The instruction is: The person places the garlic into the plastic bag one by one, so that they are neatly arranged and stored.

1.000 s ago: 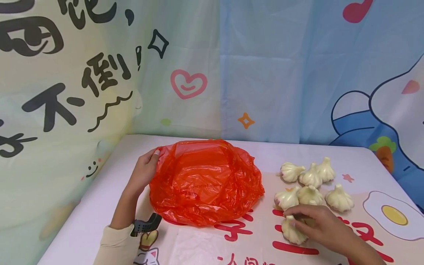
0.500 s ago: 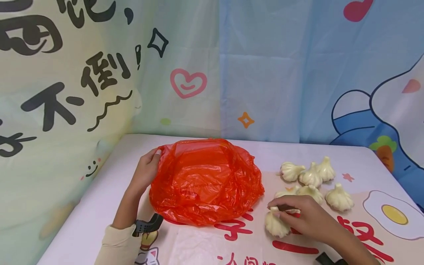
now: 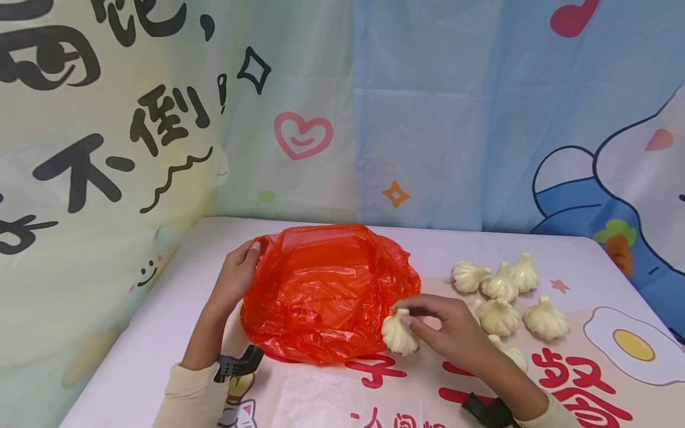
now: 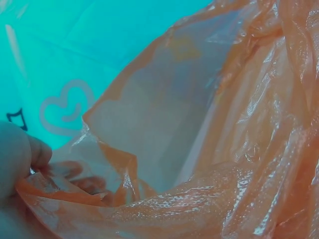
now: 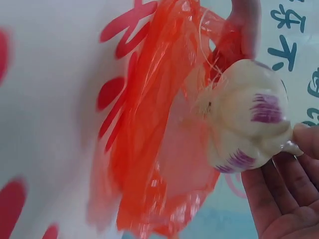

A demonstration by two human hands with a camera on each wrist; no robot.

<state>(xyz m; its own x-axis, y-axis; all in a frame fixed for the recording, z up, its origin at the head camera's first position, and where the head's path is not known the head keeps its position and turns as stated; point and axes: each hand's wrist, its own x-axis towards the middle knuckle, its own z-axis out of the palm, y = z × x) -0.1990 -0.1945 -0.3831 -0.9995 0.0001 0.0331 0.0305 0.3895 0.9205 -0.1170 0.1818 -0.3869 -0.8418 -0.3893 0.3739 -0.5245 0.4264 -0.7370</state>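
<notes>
A red plastic bag (image 3: 326, 291) stands on the table with its mouth spread wide. My left hand (image 3: 239, 270) pinches the bag's left rim between thumb and fingers; in the left wrist view that hand (image 4: 22, 164) holds the thin film at the edge. By its stem, my right hand (image 3: 444, 327) pinches a garlic bulb (image 3: 399, 334) just in front of the bag's right side. Up close in the right wrist view, the garlic bulb (image 5: 251, 117) shows purple streaks and roots. What lies deep inside the bag is hidden.
Several garlic bulbs (image 3: 499, 317) lie on the right half of the table (image 3: 428, 246), one (image 3: 508, 352) partly behind my right forearm. A printed cloth (image 3: 417, 119) hangs behind the table, another along the left.
My right hand has lifted the garlic bulb and carried it left, from beside the other bulbs to the bag's right edge. The left hand keeps its hold on the bag.
</notes>
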